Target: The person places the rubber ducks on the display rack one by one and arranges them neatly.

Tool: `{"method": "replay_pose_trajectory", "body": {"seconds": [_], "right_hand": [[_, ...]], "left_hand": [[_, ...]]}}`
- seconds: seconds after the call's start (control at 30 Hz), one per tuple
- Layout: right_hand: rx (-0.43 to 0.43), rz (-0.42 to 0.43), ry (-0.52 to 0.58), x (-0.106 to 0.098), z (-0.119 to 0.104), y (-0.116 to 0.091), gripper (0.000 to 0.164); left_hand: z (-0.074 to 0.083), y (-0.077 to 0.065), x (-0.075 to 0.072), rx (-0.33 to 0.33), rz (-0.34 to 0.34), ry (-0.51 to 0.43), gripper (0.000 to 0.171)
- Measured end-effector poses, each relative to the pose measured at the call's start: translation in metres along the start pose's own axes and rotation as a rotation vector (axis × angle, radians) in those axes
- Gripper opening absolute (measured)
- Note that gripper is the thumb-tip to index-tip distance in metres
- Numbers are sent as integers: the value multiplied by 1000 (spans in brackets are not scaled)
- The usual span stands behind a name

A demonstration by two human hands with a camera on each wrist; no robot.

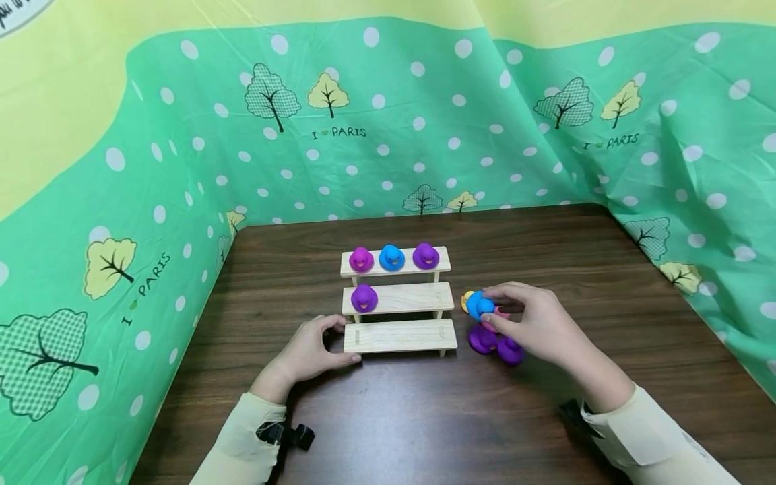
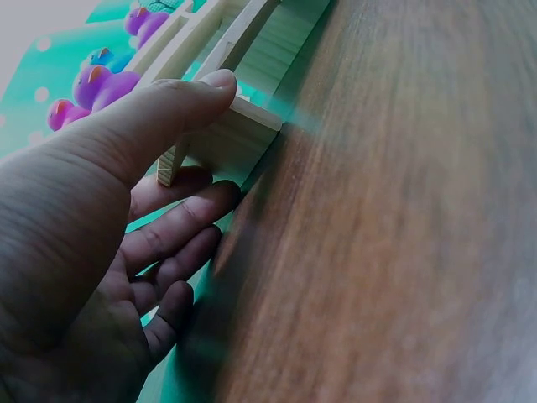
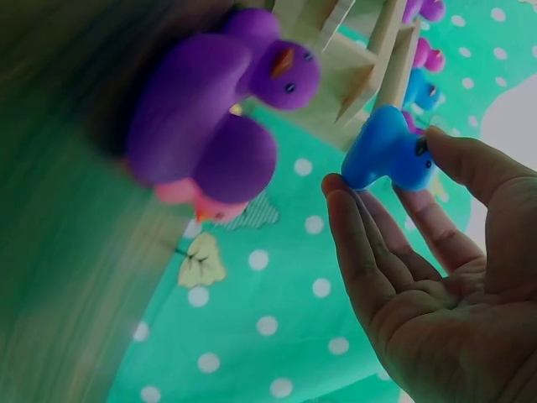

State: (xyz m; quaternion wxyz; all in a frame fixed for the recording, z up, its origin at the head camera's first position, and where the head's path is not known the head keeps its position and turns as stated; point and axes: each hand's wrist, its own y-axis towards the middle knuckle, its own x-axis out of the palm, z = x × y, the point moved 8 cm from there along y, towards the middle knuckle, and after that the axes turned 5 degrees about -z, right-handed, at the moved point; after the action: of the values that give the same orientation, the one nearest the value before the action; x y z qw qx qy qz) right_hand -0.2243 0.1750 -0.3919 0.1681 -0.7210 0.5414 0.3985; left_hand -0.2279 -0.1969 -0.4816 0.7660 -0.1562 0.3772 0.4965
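Ducks counted: five purple (image 1: 364,297), two blue (image 1: 391,256), one pink (image 1: 500,312), one yellow (image 1: 465,300). One wooden stand (image 1: 400,335), three steps. Two hands (image 1: 539,323).

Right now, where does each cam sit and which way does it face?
Head: above, looking forward and down at the dark wooden table; both hands and cream sleeves show.
Left wrist: behind the left hand, along the table toward the three-step pale wooden rack it grips.
Right wrist: below the right hand, which pinches the small blue rubber duck.
Shared: rack and purple ducks appear in all three.
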Motion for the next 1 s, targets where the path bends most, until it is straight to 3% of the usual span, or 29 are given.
{"method": "replay_pose_trajectory", "body": {"seconds": [0.13, 0.6, 1.0], "right_hand": [[-46, 13, -17, 5, -10, 8, 32], [-115, -58, 0, 30, -45, 34, 31], [-118, -98, 42, 48, -63, 53, 34]], "left_hand": [[2, 1, -1, 0, -2, 0, 51], [-1, 2, 0, -4, -7, -16, 50], [-3, 2, 1, -20, -19, -28, 51]]}}
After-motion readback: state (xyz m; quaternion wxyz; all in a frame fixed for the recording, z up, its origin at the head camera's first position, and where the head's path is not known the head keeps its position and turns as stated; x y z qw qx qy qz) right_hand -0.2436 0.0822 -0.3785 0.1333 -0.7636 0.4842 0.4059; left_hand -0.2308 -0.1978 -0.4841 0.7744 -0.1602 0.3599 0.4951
